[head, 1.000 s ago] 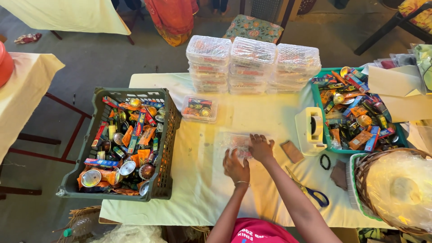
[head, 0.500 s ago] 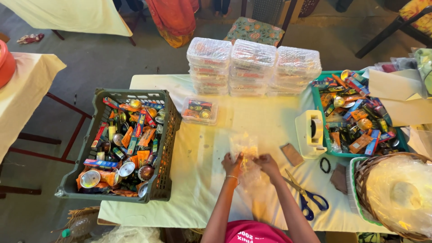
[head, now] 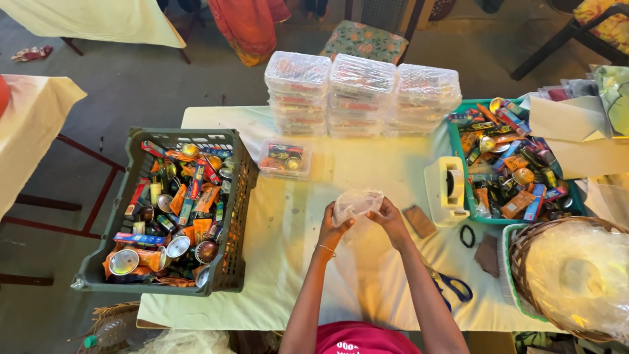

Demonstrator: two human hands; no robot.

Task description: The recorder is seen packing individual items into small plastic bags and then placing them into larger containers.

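hands: 2 (left hand, right hand) | clear plastic bag: 1 | stacks of clear boxes: 3 | single filled clear box: 1 | dark crate: 1 | teal tray: 1 | tape dispenser: 1 | scissors: 1 | wicker basket: 1

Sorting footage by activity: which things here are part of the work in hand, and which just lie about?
In hand: left hand, right hand, clear plastic bag.

Lying about: dark crate, stacked clear boxes, tape dispenser, scissors, wicker basket.
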